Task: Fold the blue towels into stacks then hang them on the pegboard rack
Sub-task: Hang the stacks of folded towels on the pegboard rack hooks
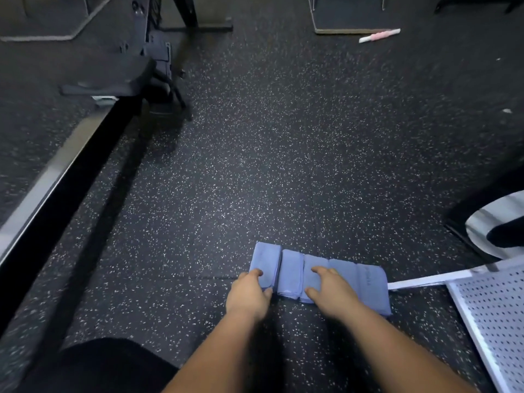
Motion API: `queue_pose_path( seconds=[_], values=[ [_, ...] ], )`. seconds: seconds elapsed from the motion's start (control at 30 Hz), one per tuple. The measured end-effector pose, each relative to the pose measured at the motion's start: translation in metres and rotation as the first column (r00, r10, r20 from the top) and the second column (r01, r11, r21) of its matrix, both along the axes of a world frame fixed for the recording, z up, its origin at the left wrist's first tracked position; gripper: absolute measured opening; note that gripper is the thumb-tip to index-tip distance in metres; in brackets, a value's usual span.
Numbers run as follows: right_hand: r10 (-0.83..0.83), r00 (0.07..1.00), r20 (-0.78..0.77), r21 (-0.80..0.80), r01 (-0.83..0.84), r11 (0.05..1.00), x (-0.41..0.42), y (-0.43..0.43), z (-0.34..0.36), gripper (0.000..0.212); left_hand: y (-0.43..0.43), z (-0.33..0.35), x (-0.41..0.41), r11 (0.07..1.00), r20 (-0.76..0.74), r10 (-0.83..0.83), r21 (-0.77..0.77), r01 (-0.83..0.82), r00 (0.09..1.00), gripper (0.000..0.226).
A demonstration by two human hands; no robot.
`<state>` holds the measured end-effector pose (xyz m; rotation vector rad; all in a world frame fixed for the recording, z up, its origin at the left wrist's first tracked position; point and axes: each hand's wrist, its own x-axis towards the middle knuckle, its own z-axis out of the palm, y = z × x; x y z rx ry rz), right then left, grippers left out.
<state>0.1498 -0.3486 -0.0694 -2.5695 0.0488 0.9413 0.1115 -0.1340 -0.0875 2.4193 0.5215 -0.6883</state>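
**Desk:** Where are the towels?

**Photographer:** A row of folded blue towels (pixel 317 276) lies on the speckled dark floor (pixel 255 165), just in front of a kneeling person.

**Desk:** And the hands?

**Photographer:** The left hand (pixel 248 293) grips the leftmost stack (pixel 265 259), fingers curled over the top and thumb against the near edge. The right hand (pixel 330 290) sits on the third stack (pixel 316 262) and appears to clasp it the same way, though blur softens the fingers. The second stack (pixel 290 272) lies untouched between them.

**Desk:** The rack?

**Photographer:** A white pegboard (pixel 493 313) lies flat on the floor near the row's right end. A metal rail (pixel 56 177) runs along the left.
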Motion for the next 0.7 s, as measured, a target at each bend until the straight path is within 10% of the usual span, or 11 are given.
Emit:
queue_pose_path(
  seconds=[0.7],
  values=[
    [0.187,0.978,0.088,0.062,-0.193,0.979,0.089,0.071,-0.119,0.073,-0.011,-0.100,0.029,0.997,-0.030,0.069,0.040,-0.067,0.997,0.044]
  ],
)
